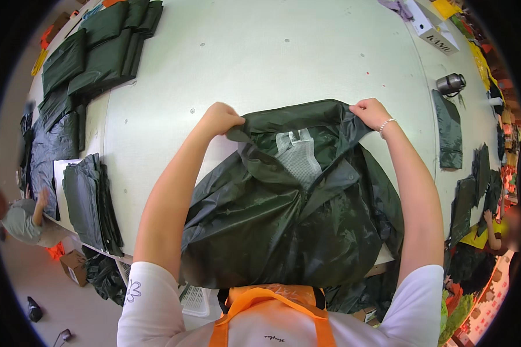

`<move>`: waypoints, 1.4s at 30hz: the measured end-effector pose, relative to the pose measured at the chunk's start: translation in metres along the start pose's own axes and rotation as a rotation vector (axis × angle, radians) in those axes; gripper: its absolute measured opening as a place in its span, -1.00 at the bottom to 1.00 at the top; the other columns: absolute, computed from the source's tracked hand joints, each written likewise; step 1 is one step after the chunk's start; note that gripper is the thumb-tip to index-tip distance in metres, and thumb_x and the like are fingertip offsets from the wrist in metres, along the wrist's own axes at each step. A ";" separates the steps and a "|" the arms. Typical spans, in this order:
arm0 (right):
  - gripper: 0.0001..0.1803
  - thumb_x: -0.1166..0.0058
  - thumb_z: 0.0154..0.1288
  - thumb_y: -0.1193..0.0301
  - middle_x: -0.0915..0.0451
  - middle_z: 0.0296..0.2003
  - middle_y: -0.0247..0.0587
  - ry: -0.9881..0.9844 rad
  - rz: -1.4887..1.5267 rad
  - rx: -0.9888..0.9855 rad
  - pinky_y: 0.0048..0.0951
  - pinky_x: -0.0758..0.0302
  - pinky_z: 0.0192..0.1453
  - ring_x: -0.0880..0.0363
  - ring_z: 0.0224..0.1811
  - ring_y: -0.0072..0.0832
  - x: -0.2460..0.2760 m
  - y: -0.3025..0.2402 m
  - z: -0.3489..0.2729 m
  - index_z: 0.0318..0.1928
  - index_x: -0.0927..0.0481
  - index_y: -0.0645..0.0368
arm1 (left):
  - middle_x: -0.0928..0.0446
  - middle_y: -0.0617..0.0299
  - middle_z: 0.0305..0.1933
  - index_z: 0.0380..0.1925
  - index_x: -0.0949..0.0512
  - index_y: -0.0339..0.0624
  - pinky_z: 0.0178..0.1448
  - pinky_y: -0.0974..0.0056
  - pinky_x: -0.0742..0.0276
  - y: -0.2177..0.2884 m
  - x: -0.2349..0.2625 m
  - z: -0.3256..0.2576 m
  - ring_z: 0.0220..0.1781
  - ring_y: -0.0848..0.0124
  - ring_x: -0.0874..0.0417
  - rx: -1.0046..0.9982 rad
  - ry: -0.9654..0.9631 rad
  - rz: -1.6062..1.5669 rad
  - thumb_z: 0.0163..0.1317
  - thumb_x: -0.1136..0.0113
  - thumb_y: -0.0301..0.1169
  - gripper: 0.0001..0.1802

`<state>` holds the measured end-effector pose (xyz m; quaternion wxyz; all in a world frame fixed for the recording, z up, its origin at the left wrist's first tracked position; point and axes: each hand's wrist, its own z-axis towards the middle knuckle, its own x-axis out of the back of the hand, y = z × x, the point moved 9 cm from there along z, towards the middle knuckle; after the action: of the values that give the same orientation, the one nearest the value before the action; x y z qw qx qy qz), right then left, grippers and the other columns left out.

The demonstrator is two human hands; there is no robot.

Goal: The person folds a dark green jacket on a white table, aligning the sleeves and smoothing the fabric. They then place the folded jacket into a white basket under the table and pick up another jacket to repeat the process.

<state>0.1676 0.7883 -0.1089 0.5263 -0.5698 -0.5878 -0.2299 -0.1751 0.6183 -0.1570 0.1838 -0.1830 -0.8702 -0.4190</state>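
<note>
A dark green raincoat (260,231) lies spread over the near edge of the white table, its collar pointing away from me. My left hand (221,119) pinches the left end of the collar, and my right hand (371,112) grips the right end, a beaded bracelet on that wrist. Between them the collar is stretched nearly straight. Inside the neck opening a pale mesh lining (300,159) with a small white label shows. Snap buttons run along the coat's front flap. The lower part of the coat hangs toward my orange apron.
Folded dark green garments (101,58) are piled at the far left, with another stack (90,199) nearer. On the right lie a folded green piece (447,130), a metal flask (450,84) and a white box (431,29). Other people (26,220) work at both sides.
</note>
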 end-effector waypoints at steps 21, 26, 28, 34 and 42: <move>-0.75 -0.04 0.24 0.42 -0.54 -0.13 -0.04 0.870 0.202 -0.219 -0.34 -0.40 0.03 -0.49 -0.11 -0.27 0.043 0.200 -0.153 -0.08 -0.51 0.22 | -0.37 0.25 -0.66 -0.51 -0.36 -0.18 -0.45 0.24 -0.34 0.110 -0.083 -0.037 -0.58 0.33 -0.41 -0.216 0.543 0.282 -0.11 -0.41 -0.02 -0.47; -0.45 -0.01 0.24 0.32 -0.29 0.19 0.20 0.720 -0.082 -0.801 -0.22 -0.18 0.34 -0.27 0.25 -0.03 -0.011 0.446 -0.313 0.19 -0.32 0.34 | -0.56 0.07 -0.49 -0.44 -0.46 -0.20 -0.30 0.10 -0.47 0.114 -0.104 -0.021 -0.36 0.09 -0.60 -0.126 0.428 0.567 -0.16 -0.34 0.14 -0.40; -0.58 -0.01 0.25 0.39 -0.46 0.02 0.15 0.717 -0.043 -0.681 -0.21 -0.30 0.21 -0.41 0.09 -0.04 -0.024 0.453 -0.333 0.07 -0.42 0.39 | -0.59 0.02 -0.42 -0.40 -0.49 -0.24 -0.24 0.07 -0.51 0.106 -0.102 -0.014 -0.30 0.05 -0.62 -0.170 0.424 0.594 -0.15 -0.33 0.13 -0.38; -0.74 0.06 0.27 0.49 -0.52 -0.12 0.12 0.703 -0.371 -0.645 -0.16 -0.38 0.07 -0.47 -0.05 -0.04 -0.019 0.391 -0.331 -0.06 -0.46 0.36 | -0.58 -0.08 -0.47 -0.43 -0.53 -0.35 -0.23 0.11 -0.55 0.092 -0.087 -0.013 -0.36 0.07 -0.64 -0.161 0.473 0.489 0.02 -0.16 -0.18 -0.63; -0.68 0.21 0.45 0.31 -0.55 -0.32 -0.13 0.869 0.816 -0.332 -0.61 -0.38 -0.60 -0.46 -0.56 -0.59 0.012 0.230 -0.255 0.08 -0.21 0.21 | -0.56 0.21 -0.46 -0.44 -0.53 -0.23 -0.29 0.45 -0.55 0.053 -0.071 -0.047 -0.43 0.47 -0.60 0.087 0.087 -0.634 0.17 -0.23 -0.33 -0.81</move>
<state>0.4701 0.6282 -0.0871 0.6674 -0.6773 -0.0108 -0.3095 -0.0806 0.5999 -0.1276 0.0887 0.1234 -0.8923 -0.4251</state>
